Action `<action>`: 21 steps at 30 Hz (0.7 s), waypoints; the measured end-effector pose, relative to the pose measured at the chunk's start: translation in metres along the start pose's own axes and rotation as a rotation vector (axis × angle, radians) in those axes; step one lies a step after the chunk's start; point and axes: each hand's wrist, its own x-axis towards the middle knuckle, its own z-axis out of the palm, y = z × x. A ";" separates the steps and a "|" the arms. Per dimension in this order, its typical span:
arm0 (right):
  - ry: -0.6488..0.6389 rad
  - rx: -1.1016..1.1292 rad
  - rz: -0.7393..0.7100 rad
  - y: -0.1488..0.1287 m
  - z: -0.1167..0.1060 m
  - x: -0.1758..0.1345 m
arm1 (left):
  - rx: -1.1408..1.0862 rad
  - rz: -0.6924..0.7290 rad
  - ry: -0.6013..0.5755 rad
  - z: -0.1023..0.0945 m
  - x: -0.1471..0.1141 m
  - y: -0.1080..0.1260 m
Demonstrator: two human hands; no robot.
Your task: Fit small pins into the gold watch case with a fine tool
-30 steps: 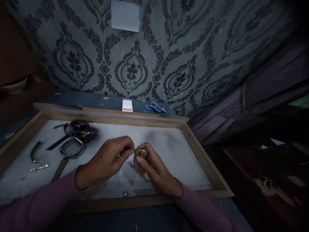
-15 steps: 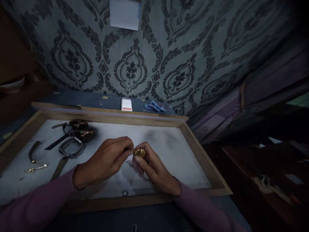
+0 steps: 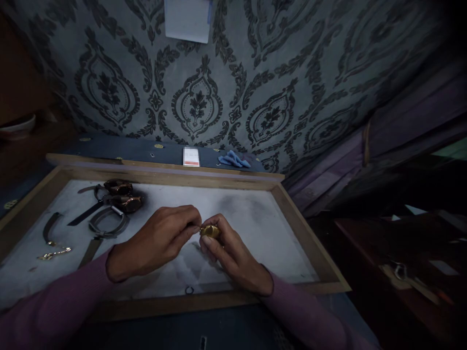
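My right hand [image 3: 233, 253] grips a small, rounded, gold-coloured watch case [image 3: 210, 231] between thumb and fingers, over the middle of the wooden-framed tray [image 3: 310, 228]. At the case's left edge, my left hand [image 3: 162, 238] is closed in a pinch; whatever its fingertips hold is too small to make out. To the left of my left hand lie two dark watches with coppery cases [image 3: 129, 203], and a looped dark strap [image 3: 108, 222]. Farther left are a short strap piece [image 3: 51, 227] and a gold chain bracelet [image 3: 54, 253].
A small dark ring [image 3: 189, 290] lies by the tray's front edge. Behind the tray are a white card with a red band [image 3: 191, 156] and a crumpled blue cloth [image 3: 234, 159]. Patterned wallpaper [image 3: 197, 104] rises at the back. A dark red surface with small items [image 3: 401, 272] stands at right.
Both hands stay nearly in place around the gold watch case, which looks slightly turned. The whole view has shifted a little.
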 end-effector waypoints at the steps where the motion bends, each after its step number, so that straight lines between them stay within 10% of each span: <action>1: 0.000 -0.006 -0.005 0.000 0.000 0.000 | 0.006 0.003 -0.002 0.000 0.000 0.000; 21: 0.051 0.059 -0.004 0.003 0.005 0.001 | 0.031 0.050 0.014 0.002 -0.001 -0.001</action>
